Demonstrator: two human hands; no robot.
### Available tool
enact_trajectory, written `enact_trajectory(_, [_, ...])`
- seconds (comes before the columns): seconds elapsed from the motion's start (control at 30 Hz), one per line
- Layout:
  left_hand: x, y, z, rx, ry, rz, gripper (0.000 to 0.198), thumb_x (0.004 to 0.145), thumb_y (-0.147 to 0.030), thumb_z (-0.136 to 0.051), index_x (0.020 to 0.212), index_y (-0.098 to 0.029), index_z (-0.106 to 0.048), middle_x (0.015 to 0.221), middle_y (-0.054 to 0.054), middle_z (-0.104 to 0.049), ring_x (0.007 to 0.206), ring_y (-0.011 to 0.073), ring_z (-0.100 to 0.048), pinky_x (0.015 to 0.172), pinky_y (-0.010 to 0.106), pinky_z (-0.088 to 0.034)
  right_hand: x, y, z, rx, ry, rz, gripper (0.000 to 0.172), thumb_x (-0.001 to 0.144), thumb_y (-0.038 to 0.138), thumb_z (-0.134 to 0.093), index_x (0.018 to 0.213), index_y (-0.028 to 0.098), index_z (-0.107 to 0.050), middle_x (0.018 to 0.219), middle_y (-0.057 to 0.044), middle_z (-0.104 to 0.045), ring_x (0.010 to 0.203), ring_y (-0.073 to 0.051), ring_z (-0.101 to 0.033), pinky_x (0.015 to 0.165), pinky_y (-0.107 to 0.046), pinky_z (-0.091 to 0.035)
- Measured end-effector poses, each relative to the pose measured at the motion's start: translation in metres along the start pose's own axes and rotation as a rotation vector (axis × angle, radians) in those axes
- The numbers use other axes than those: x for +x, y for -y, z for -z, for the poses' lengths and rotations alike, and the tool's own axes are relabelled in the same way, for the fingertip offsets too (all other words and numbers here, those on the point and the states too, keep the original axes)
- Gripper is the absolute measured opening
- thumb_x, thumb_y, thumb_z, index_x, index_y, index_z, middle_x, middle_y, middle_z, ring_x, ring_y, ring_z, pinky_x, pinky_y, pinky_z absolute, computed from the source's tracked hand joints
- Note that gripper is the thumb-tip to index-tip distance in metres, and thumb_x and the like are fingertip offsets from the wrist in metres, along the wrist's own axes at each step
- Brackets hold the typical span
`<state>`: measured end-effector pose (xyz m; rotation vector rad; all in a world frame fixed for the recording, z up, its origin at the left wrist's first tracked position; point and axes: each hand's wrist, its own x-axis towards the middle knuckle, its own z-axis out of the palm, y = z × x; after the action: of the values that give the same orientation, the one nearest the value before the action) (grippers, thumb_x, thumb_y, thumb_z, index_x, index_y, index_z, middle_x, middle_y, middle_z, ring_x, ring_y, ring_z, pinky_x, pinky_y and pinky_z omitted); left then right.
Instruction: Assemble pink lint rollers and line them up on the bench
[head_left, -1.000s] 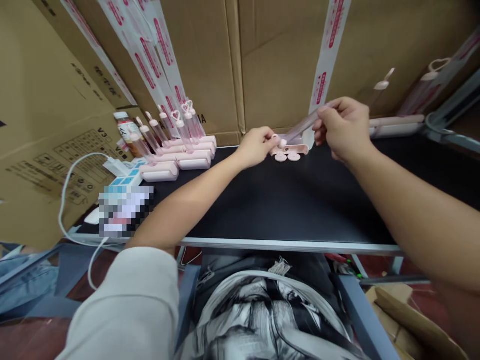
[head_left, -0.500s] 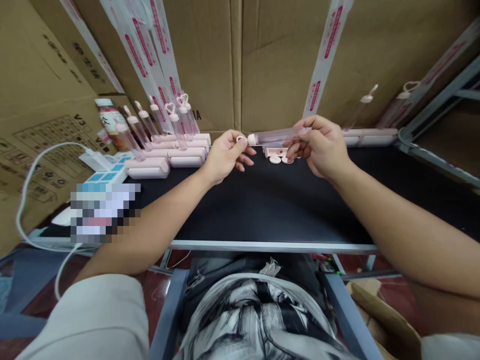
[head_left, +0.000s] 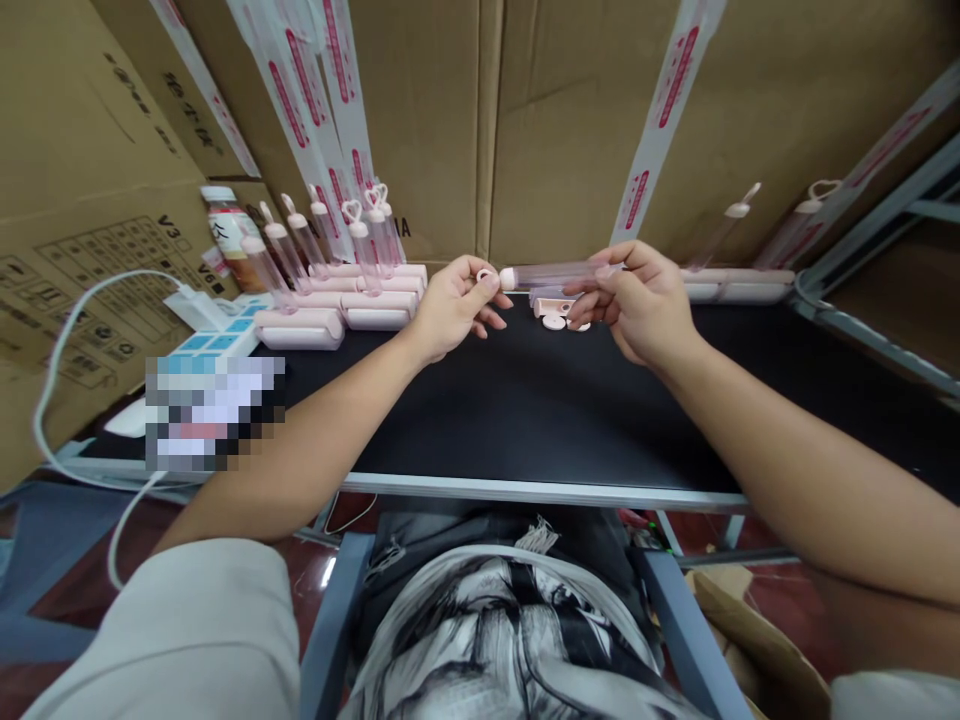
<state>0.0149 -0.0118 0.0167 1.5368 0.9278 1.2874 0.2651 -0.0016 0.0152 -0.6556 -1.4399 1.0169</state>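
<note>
A clear pinkish tube [head_left: 551, 275] lies level in the air between my two hands, over the back of the black table. My left hand [head_left: 461, 305] pinches the pale pink looped cap [head_left: 508, 279] at the tube's left end. At the other end, my right hand [head_left: 641, 300] has its thumb and fingers closed on the tube. Just beneath the tube, a pink piece [head_left: 553, 307] and two round pale discs [head_left: 554, 322] rest on the table, partly hidden by my right fingers.
Several pink cases [head_left: 300, 328] with capped tubes [head_left: 281, 250] upright in them stand at the left; more cases [head_left: 756, 286] stand at the back right. A bottle [head_left: 231, 235], power strip [head_left: 217, 340] and cable are far left. Cardboard boxes [head_left: 555, 130] wall the back.
My hands keep nearly the same hold on the tube and its cap. The whole view has shifted slightly, and the right fingers sit a little differently over the discs.
</note>
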Motion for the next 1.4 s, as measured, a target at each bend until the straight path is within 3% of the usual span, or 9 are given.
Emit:
enact_trajectory(0.17, [0.001, 0.001, 0.004, 0.058, 0.009, 0.039, 0.013, 0.112, -0.029, -0.060, 0.108, -0.020, -0.052, 0.081, -0.003, -0.074, 0.057, 0.0087, -0.073, 0.047, 0.015, -0.046, -0.001, -0.001, 0.002, -0.008, 0.061, -0.043, 0.035, 0.081, 0.042, -0.088, 0.098, 0.025, -0.063, 0.084, -0.002, -0.082, 0.057, -0.017, -0.074, 0.055, -0.031, -0.063])
enact_trajectory(0.3, [-0.001, 0.000, 0.012, 0.146, 0.179, 0.100, 0.010, 0.114, -0.027, -0.053, 0.112, -0.018, -0.057, 0.072, -0.005, -0.068, 0.047, 0.0081, -0.062, 0.044, 0.018, -0.045, 0.003, -0.003, 0.012, -0.053, 0.180, -0.133, 0.035, 0.080, 0.045, -0.090, 0.100, 0.023, -0.071, 0.083, -0.004, -0.081, 0.060, -0.018, -0.075, 0.058, -0.033, -0.063])
enact_trajectory(0.47, [-0.007, 0.005, 0.011, 0.286, 0.376, 0.047, 0.028, 0.105, -0.043, -0.068, 0.115, -0.016, -0.065, 0.065, -0.009, -0.049, 0.045, 0.0071, -0.047, 0.046, 0.022, -0.039, 0.006, -0.010, 0.024, -0.342, 0.570, -0.211, 0.047, 0.082, 0.053, -0.090, 0.111, 0.018, -0.080, 0.077, -0.002, -0.075, 0.052, -0.014, -0.062, 0.053, -0.030, -0.052])
enact_trajectory(0.6, [-0.012, 0.013, 0.005, 0.408, 0.478, -0.037, 0.040, 0.095, -0.051, -0.076, 0.111, -0.016, -0.066, 0.077, -0.004, -0.056, 0.060, 0.0093, -0.050, 0.056, 0.024, -0.039, 0.004, -0.014, 0.020, -0.628, 0.790, 0.003, 0.041, 0.090, 0.054, -0.080, 0.104, 0.015, -0.080, 0.082, -0.003, -0.072, 0.068, -0.016, -0.061, 0.064, -0.030, -0.046])
enact_trajectory(0.8, [-0.010, 0.010, 0.009, 0.669, 0.421, -0.219, 0.041, 0.097, -0.056, -0.068, 0.106, -0.016, -0.071, 0.089, 0.002, -0.071, 0.080, 0.0159, -0.062, 0.077, 0.029, -0.045, 0.000, -0.019, 0.015, -0.803, 0.707, 0.240, 0.042, 0.100, 0.056, -0.067, 0.111, 0.016, -0.076, 0.084, -0.004, -0.070, 0.072, -0.017, -0.058, 0.071, -0.030, -0.042])
enact_trajectory(1.03, [-0.009, 0.003, 0.014, 0.835, 0.517, -0.250, 0.050, 0.107, -0.062, -0.046, 0.099, -0.018, -0.069, 0.080, 0.003, -0.074, 0.072, 0.0179, -0.065, 0.073, 0.029, -0.045, -0.003, -0.016, 0.010, -0.882, 0.669, 0.385, 0.039, 0.105, 0.051, -0.062, 0.112, 0.016, -0.077, 0.085, -0.007, -0.072, 0.077, -0.021, -0.062, 0.075, -0.033, -0.041])
enact_trajectory(1.2, [-0.008, 0.000, 0.015, 0.942, 0.541, -0.308, 0.050, 0.107, -0.063, -0.044, 0.098, -0.019, -0.068, 0.082, 0.004, -0.070, 0.073, 0.0195, -0.063, 0.072, 0.030, -0.042, -0.005, -0.015, 0.010, -0.992, 0.695, 0.440, 0.032, 0.106, 0.046, -0.060, 0.114, 0.020, -0.076, 0.095, -0.009, -0.078, 0.084, -0.024, -0.068, 0.077, -0.034, -0.042])
enact_trajectory(1.4, [-0.010, -0.008, 0.014, 0.885, 0.540, -0.305, 0.047, 0.106, -0.061, -0.046, 0.098, -0.019, -0.065, 0.078, 0.001, -0.065, 0.069, 0.0167, -0.056, 0.071, 0.028, -0.041, -0.006, -0.014, 0.010, -1.026, 0.654, 0.532, 0.036, 0.108, 0.048, -0.056, 0.117, 0.018, -0.074, 0.093, -0.012, -0.075, 0.084, -0.026, -0.067, 0.076, -0.035, -0.043])
